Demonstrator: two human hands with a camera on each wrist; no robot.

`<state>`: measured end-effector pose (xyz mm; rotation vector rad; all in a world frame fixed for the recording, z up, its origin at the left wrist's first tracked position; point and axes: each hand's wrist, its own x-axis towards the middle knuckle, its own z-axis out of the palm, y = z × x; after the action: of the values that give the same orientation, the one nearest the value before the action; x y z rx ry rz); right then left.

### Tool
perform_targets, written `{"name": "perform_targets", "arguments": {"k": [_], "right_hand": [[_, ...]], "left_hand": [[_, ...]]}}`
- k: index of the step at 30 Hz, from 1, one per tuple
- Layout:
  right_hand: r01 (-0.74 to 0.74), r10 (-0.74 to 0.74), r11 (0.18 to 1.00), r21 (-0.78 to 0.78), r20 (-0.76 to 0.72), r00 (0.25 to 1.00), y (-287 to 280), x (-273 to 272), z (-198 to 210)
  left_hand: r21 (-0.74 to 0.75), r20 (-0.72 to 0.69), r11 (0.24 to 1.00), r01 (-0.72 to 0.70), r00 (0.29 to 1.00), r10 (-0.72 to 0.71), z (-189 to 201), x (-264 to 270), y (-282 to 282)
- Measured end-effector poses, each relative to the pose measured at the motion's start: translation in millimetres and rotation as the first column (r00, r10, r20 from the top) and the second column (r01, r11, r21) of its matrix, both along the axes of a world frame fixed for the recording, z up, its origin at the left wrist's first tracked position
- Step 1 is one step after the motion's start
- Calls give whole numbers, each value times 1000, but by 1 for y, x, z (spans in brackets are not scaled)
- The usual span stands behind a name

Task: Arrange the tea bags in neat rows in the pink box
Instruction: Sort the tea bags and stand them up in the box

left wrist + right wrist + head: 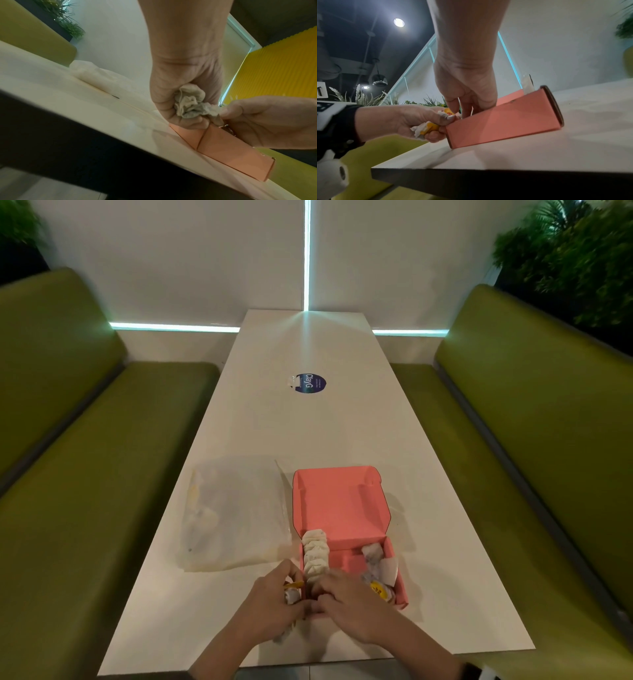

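We note our left hand fisted round crumpled tea bags at the pink box's near-left corner; our right hand reaches fingers inside.

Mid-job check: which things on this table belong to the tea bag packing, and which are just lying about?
Part of the job:
pink box, lid open
row of tea bags along its left wall
loose tea bags on its right side
bunch of tea bags gripped by left hand
right hand at the box's near edge

Just lying about:
clear plastic bag
round blue sticker

near corner of pink box behind hands, sticker small print unreadable
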<state>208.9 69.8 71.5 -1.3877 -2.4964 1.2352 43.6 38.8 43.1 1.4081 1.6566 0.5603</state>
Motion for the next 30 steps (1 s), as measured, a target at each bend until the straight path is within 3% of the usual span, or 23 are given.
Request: {"name": "perform_targets", "arguments": {"k": [5, 10, 15, 21, 24, 30], "right_hand": [[15, -20, 998, 57, 76, 997, -1, 7, 6], [7, -7, 1000, -1, 61, 998, -5, 0, 7], [120, -131, 963, 243, 32, 991, 8, 30, 30], [73, -149, 953, 295, 243, 959, 35, 80, 30], [107, -185, 945, 309, 236, 954, 40, 83, 24], [-63, -3, 981, 186, 334, 943, 47, 96, 33]], "left_hand": [[-4, 27, 999, -49, 998, 49, 1, 3, -2], [-28, 27, 998, -48, 998, 49, 1, 3, -2], [-42, -5, 999, -31, 1000, 31, 6, 4, -1], [-19, -30, 1000, 6, 1000, -7, 10, 5, -1], [38, 13, 999, -6, 1000, 6, 11, 6, -2], [147, 85, 988, -45, 996, 33, 18, 6, -2]]}}
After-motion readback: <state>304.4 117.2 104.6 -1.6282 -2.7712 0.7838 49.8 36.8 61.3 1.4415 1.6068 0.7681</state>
